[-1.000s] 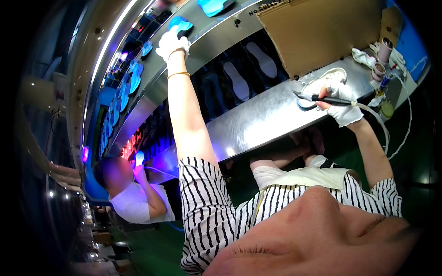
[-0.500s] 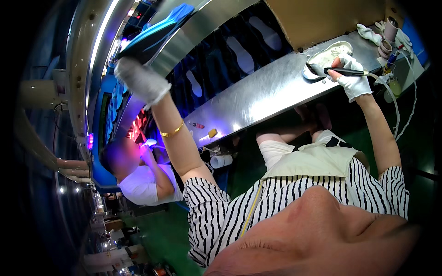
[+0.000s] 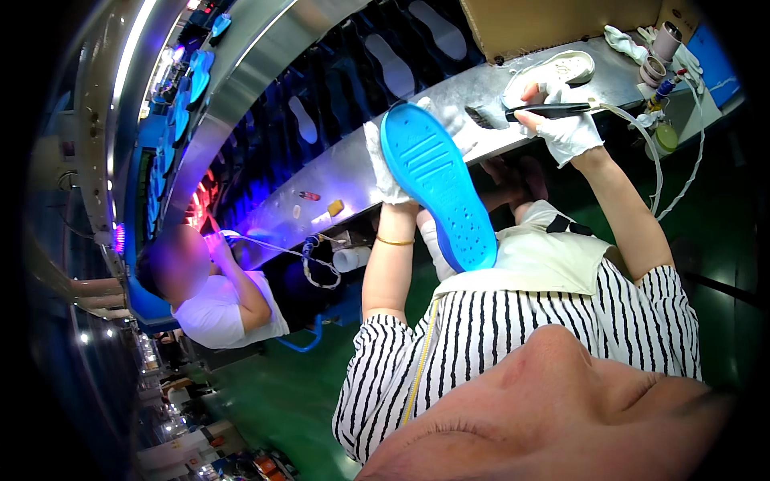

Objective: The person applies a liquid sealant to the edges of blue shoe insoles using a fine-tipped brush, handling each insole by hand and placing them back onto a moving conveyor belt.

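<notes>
My left hand (image 3: pixel 382 168), in a white glove, is closed on a blue shoe sole (image 3: pixel 441 180) with ridges and small holes. It holds the sole up over the near edge of the metal bench, in front of my body. In my gloved right hand (image 3: pixel 568 135) is a black-handled brush (image 3: pixel 561 110) with a clear tube running from its end. The grey bristles point left toward the sole, apart from it. Beyond this hand a white, shoe-shaped dish (image 3: pixel 571 67) sits on the bench, partly hidden by the fingers.
Dark slots with pale insoles (image 3: pixel 389 66) run behind the metal bench (image 3: pixel 353 164). A cardboard box (image 3: pixel 553 24) stands at the back. Gloves (image 3: pixel 626 44) and a cup (image 3: pixel 667 42) lie far right. A co-worker (image 3: pixel 224 301) sits left, beside a line carrying blue soles (image 3: pixel 180 112).
My left hand has come back from the line at the far left and now holds the blue sole before me. My right hand has drawn the brush back from the white dish.
</notes>
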`<state>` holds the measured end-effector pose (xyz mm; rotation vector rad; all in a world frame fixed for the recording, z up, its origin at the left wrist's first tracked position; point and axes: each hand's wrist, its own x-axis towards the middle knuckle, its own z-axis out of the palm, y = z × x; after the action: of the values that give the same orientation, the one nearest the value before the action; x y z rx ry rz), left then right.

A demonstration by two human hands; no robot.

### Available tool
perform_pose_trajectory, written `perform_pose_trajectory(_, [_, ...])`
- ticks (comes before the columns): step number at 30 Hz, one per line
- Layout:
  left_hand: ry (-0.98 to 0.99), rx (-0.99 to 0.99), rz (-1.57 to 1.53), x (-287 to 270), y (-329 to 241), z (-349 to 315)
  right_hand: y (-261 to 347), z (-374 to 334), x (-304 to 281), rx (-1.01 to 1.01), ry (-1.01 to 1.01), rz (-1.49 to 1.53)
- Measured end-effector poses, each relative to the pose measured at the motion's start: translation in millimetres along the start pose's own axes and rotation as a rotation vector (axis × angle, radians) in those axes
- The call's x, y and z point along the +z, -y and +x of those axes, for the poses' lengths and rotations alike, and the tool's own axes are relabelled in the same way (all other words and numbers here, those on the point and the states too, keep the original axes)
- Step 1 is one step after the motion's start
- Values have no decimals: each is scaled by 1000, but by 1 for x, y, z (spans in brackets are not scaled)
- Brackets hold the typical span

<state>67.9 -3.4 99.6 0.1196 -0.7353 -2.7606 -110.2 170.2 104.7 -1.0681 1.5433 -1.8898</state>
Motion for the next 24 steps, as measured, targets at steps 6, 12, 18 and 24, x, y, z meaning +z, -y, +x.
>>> perform_pose_trajectory(6, [52, -63, -251, -16, 35, -2, 0, 8, 16, -7, 57, 20])
perform_pose_trajectory(12, [-94, 220, -219, 17, 51, 9, -6, 38, 43, -316, -18, -45])
perform_pose_trajectory(18, [-188, 404, 229, -17, 67, 21, 3, 22, 68, -326, 178, -153])
perform_pose_trajectory(24, [-258, 299, 9, -13, 54, 14, -3, 17, 63, -330, 132, -130])
